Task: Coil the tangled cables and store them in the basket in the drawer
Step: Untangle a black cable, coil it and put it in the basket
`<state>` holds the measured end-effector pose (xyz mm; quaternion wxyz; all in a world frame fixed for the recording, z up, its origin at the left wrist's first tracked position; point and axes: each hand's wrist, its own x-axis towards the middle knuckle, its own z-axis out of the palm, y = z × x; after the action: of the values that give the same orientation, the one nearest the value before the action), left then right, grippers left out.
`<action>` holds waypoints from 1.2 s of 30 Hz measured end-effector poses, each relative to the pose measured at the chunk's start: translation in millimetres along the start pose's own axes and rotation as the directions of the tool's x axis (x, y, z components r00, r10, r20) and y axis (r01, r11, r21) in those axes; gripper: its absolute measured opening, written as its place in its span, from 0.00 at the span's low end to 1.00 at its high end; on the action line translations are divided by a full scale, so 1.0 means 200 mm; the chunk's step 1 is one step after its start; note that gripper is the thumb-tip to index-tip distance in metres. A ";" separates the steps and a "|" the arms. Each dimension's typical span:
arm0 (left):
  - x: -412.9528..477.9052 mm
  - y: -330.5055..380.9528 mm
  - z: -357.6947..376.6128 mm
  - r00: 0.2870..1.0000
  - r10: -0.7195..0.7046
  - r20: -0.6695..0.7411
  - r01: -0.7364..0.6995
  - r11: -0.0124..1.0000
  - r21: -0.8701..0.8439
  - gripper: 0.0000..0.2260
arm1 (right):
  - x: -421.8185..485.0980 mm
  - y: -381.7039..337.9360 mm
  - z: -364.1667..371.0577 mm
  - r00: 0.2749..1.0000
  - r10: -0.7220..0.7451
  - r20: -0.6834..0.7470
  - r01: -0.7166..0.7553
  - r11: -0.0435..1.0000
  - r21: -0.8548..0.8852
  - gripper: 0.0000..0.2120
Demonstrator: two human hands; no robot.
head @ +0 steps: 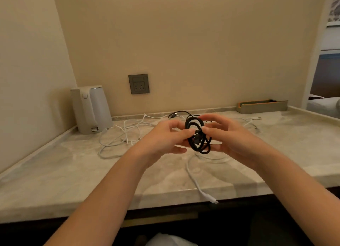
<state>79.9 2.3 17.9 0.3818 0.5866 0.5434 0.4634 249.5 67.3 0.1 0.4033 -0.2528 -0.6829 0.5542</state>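
Black cable (197, 135): mostly coiled, pinched between my left hand (165, 137) and right hand (232, 137) fingers (184, 134). White cables (117, 135) beyond them: tangled, unstored.

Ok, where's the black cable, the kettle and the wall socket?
black cable (197, 139), head view, wrapped middle of the coil.
kettle (97, 107), head view, middle of its white body.
wall socket (138, 83), head view, centre of the grey plate.
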 end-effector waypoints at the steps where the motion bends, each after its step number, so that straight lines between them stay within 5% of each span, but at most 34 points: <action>1: -0.02 0.00 0.05 1.000 -0.001 0.022 0.001 1.000 -0.006 0.05 | -0.06 0.00 -0.03 1.000 -0.006 -0.020 0.005 1.000 -0.025 0.13; 10: -0.19 -0.03 0.52 0.977 0.015 0.213 -0.020 1.000 0.021 0.09 | -0.58 0.05 -0.30 0.995 -0.008 -0.099 -0.018 0.966 -0.258 0.15; 17: -0.28 -0.25 0.89 0.941 -0.065 0.332 0.050 0.997 0.053 0.06 | -0.92 0.23 -0.51 0.981 0.176 -0.082 -0.192 0.938 -0.289 0.17; 24: -0.37 -0.62 1.33 0.872 -0.272 0.406 0.281 0.959 0.039 0.09 | -1.23 0.64 -0.67 0.932 0.313 -0.182 -0.360 0.861 -0.359 0.10; 31: -0.50 -1.06 1.67 0.701 -0.502 0.506 0.602 0.797 -0.043 0.10 | -1.52 1.10 -0.75 0.812 0.512 -0.281 -0.576 0.780 -0.243 0.03; 36: -0.59 -1.29 1.89 0.672 -0.619 0.407 0.687 0.726 -0.029 0.12 | -1.66 1.37 -0.77 0.756 0.582 -0.299 -0.652 0.710 -0.265 0.04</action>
<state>371.0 -62.7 -348.3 0.6688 0.3915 0.5913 0.2232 530.9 -39.5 -342.8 0.2058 -0.5879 -0.6035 0.4978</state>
